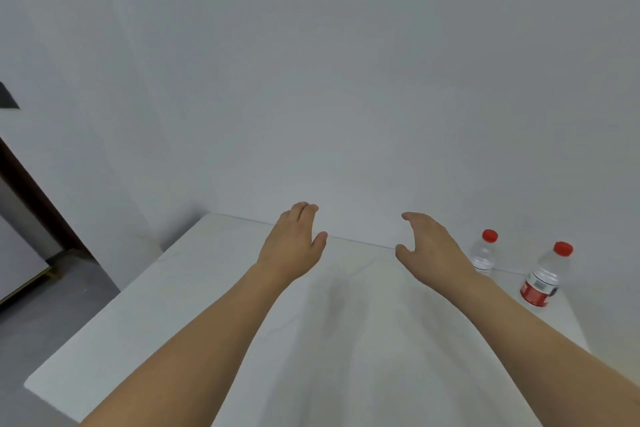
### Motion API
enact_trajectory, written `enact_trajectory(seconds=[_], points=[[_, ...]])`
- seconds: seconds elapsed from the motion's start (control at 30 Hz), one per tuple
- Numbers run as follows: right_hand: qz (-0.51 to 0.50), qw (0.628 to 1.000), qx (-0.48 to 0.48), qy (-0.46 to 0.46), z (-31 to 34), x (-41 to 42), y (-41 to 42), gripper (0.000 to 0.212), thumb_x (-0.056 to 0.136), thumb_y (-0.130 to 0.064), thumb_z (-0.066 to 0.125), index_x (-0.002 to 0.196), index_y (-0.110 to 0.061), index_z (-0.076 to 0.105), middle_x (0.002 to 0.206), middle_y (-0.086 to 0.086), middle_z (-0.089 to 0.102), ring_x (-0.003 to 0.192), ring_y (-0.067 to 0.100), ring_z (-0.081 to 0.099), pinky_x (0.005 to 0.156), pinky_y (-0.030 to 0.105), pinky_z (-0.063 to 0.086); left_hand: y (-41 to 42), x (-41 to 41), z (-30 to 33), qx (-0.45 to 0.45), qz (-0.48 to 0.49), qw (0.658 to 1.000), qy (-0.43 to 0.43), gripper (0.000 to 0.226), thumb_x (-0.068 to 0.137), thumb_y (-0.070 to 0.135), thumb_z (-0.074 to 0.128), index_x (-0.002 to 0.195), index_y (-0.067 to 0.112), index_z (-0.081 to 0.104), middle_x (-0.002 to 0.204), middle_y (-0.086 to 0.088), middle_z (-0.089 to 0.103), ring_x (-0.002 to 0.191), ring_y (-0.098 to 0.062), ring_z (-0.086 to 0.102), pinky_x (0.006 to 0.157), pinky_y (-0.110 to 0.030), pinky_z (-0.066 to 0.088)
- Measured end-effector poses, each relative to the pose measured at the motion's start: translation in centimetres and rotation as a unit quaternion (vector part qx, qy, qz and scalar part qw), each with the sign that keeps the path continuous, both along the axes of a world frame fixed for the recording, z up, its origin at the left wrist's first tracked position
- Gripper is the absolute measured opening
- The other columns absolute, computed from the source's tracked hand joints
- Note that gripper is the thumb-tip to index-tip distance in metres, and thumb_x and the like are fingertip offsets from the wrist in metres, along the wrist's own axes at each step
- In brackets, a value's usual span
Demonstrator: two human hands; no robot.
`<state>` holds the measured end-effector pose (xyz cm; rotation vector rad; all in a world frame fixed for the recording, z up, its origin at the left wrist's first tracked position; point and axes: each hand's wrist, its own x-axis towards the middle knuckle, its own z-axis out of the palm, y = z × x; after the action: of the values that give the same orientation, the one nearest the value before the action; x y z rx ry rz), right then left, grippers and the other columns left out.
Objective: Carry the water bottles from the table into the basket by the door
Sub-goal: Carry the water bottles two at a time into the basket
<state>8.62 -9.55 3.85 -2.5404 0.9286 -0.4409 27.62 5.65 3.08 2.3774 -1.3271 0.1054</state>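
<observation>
Two bottles [485, 251] [545, 276] with red caps stand upright on the table [173, 305], far right side near the back edge, one of them with a red label. Both hands are up over the table with nothing in them: left hand [294, 243] has relaxed fingers, right hand [429, 246] is loosely cupped. The nearer bottle is just beside the right hand, not touching. White table, plain white wall [311, 62] behind, dark floor [69, 288] off to the left.

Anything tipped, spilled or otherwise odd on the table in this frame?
Nothing stands out. Both clear plastic red-capped bottles stand upright and capped on the white table; no spill is visible, and both hands hover empty.
</observation>
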Motion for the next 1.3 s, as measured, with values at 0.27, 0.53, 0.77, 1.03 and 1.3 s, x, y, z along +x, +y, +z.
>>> enact_trajectory(seconds=[0.27,0.53,0.77,1.03,1.3], points=[[-0.057,0.997,0.053,-0.02,-2.8,-8.1,-11.8,0.058,0.092,-0.018,0.055,0.146,-0.009,0.035,0.151,0.007,0.037,0.139,0.023,0.034,0.112,0.034,0.029,-10.0,-8.0,-2.2,-0.006,0.019,0.997,0.069,0.054,0.101,0.034,0.048,0.148,0.012,0.034,0.154,-0.002,0.034,0.14,-0.022,0.033,0.108,-0.032,0.033],[-0.193,0.978,0.041,-0.064,-8.2,-11.3,-23.5,0.058,0.088,-0.016,0.059,0.141,-0.003,0.041,0.145,0.013,0.045,0.136,0.029,0.039,0.114,0.042,0.03,-21.3,-12.6,-6.2,0.002,-0.007,0.983,0.184,0.056,0.1,0.039,0.048,0.149,0.017,0.033,0.156,0.002,0.032,0.14,-0.017,0.033,0.11,-0.033,0.032],[-0.271,0.961,0.034,-0.03,-16.6,-12.6,-31.5,0.062,0.085,-0.02,0.059,0.141,-0.002,0.038,0.145,0.016,0.042,0.137,0.033,0.034,0.117,0.047,0.02,-32.9,-15.7,-11.6,0.019,-0.011,0.959,0.281,0.061,0.098,0.041,0.053,0.15,0.019,0.032,0.156,0.0,0.034,0.136,-0.022,0.042,0.108,-0.036,0.037],[-0.321,0.892,0.134,-0.289,-21.3,-11.7,-34.8,0.027,0.091,-0.021,0.058,0.117,-0.015,0.055,0.095,0.004,0.063,0.087,0.027,0.058,0.076,0.03,0.041,-41.4,-17.3,-19.6,-0.068,-0.003,0.902,0.426,0.035,0.087,0.037,0.069,0.114,0.019,0.057,0.105,0.007,0.061,0.1,-0.012,0.058,0.091,-0.031,0.047],[-0.338,0.855,0.125,-0.372,-24.0,-12.5,-36.6,0.011,0.086,-0.029,0.065,0.088,-0.022,0.056,0.07,-0.008,0.057,0.073,0.022,0.057,0.071,0.028,0.04,-42.8,-18.7,-23.1,-0.215,0.01,0.874,0.437,0.011,0.086,0.018,0.063,0.093,0.011,0.057,0.077,0.006,0.056,0.068,-0.005,0.052,0.067,-0.021,0.047]])
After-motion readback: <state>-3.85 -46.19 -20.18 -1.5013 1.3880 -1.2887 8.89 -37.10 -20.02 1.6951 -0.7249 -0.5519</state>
